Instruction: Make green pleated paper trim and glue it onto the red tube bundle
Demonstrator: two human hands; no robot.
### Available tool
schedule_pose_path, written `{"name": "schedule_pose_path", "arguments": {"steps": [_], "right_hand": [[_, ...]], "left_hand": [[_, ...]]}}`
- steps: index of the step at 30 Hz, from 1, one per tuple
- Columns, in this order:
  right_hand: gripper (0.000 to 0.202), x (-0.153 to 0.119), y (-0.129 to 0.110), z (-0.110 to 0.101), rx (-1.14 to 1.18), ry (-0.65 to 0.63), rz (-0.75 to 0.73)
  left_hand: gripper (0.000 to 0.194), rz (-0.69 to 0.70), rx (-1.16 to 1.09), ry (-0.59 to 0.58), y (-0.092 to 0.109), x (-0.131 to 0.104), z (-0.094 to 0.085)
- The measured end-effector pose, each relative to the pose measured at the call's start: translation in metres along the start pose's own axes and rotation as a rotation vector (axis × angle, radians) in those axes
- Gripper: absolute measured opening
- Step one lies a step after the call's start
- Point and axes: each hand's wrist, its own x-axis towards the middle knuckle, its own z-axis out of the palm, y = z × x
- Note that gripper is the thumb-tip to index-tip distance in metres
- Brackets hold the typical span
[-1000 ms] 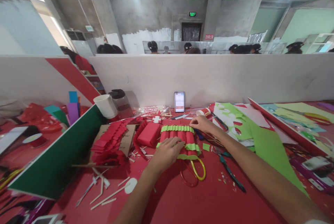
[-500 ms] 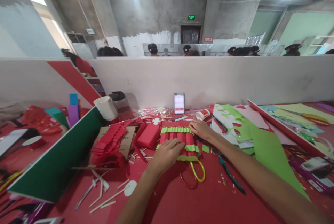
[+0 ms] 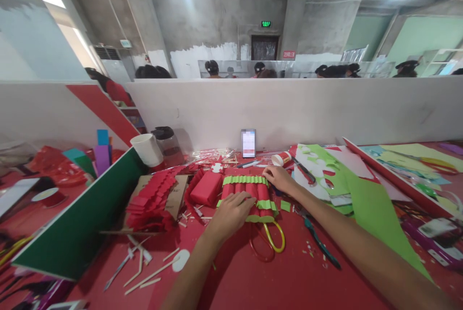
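Observation:
A row of red paper rolls (image 3: 255, 189) lies mid-table, with wavy green paper strips (image 3: 237, 180) running across its far and near parts. My left hand (image 3: 233, 211) rests on the rolls from the left, its fingers stretched out flat over them. At the far right corner, my right hand (image 3: 277, 176) has its fingers bent together on the end of the far green strip; the fingertips are partly hidden. Yellow-handled scissors (image 3: 278, 237) stick out from under the near edge of the rolls. Left of the rolls sits a red paper-wrapped block (image 3: 207, 188).
Teal-handled pliers (image 3: 320, 242) lie right of the rolls, near green paper sheets (image 3: 376, 218). Pleated red paper (image 3: 154, 199) and loose sticks (image 3: 150, 276) are at left, beside a green board (image 3: 83, 223). A phone (image 3: 248, 143) leans on the white partition (image 3: 289, 112).

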Motion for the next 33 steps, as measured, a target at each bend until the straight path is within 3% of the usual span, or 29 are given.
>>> {"name": "schedule_pose_path", "arguments": {"steps": [8,18,33], "right_hand": [[0.019,0.001,0.004,-0.005,0.138,-0.016,0.002],[0.017,-0.001,-0.005,-0.007,0.092,0.008,-0.07],[0.014,0.003,0.003,-0.02,0.014,-0.17,-0.273]], "left_hand": [[0.024,0.001,-0.001,-0.005,0.0,-0.001,0.0],[0.025,0.007,-0.004,0.005,-0.001,-0.001,0.001],[0.023,-0.003,-0.007,-0.029,0.001,0.001,-0.006]]}}
